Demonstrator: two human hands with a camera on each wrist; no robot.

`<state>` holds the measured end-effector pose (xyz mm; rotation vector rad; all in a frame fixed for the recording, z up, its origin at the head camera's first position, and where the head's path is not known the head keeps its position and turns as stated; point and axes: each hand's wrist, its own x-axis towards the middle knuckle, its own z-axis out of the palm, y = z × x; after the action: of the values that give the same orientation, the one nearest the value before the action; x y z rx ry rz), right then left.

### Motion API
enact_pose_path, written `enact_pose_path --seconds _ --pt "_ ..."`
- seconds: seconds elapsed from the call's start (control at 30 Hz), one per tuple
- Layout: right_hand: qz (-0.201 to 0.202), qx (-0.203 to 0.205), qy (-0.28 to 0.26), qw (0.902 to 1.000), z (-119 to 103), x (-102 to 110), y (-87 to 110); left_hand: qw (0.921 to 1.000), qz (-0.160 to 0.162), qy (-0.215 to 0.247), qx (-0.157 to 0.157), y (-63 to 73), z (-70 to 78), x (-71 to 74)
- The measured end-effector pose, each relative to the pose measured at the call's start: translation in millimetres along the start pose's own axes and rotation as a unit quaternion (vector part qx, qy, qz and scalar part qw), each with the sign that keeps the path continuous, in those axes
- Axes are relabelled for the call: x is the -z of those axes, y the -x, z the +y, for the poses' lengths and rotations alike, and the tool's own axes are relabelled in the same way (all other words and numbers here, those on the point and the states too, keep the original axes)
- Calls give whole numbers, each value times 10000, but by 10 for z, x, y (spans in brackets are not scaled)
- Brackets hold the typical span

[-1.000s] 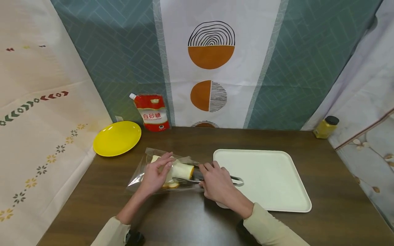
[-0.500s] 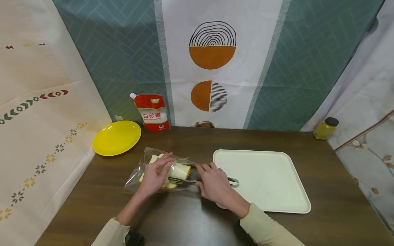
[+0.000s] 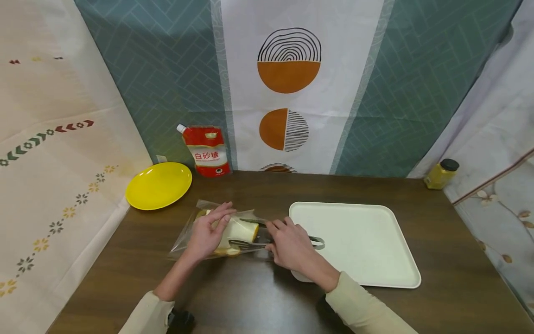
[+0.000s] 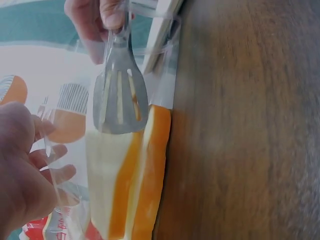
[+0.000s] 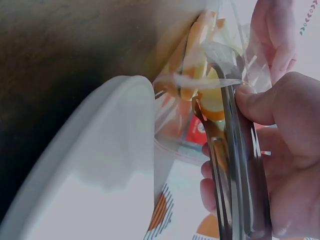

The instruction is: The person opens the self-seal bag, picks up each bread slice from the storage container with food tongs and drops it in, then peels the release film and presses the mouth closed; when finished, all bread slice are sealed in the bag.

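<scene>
Slices of pale bread point(image 4: 107, 170) with orange-brown crust lie in a clear plastic bag point(image 3: 183, 241) on the table. My right hand point(image 3: 292, 246) grips metal tongs point(image 3: 319, 242) around the middle. Their slotted ends point(image 4: 120, 100) reach into the bag's mouth and lie along both sides of one bread piece, as the head view shows. My right thumb point(image 5: 255, 102) presses on the upper arm of the tongs, close to the bag's edge. Over the bag, my left hand point(image 3: 206, 234) has its fingers extended and slightly spread against the film, partly hiding the bread.
A white tray point(image 3: 359, 246) stands right of the bag, and the tongs' handle end overlaps its left side. A yellow plate point(image 3: 159, 185) and a red sugar pouch point(image 3: 208, 150) are at the back left. A yellow jar with black lid point(image 3: 442, 174) stands at the back right.
The tongs, the right hand and the bread have shifted slightly left. The left hand's fingers have straightened and moved a little farther over the bag.
</scene>
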<state>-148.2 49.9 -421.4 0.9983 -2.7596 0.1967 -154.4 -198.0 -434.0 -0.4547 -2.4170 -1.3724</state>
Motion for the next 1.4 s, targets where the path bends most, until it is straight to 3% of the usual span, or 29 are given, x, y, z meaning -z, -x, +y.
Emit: enact_pose_path --seconds 0.2,0.43,0.57,1.07,1.4 --pt "-61 -8 -117 9999 -6 38 -15 9997 -154 -1 182 -4 10 23" --pt "-14 -35 -134 9999 -55 58 -59 10000 -12 90 -39 2 -6 -5" --pt "-52 -27 -197 9998 -65 55 -70 9998 64 179 3 1 -16 -1" --pt "-43 376 -721 9967 -56 9 -125 9987 24 402 314 8 9 9" --pt "2 712 -522 9961 -62 -38 -167 9985 110 428 311 42 -10 9"
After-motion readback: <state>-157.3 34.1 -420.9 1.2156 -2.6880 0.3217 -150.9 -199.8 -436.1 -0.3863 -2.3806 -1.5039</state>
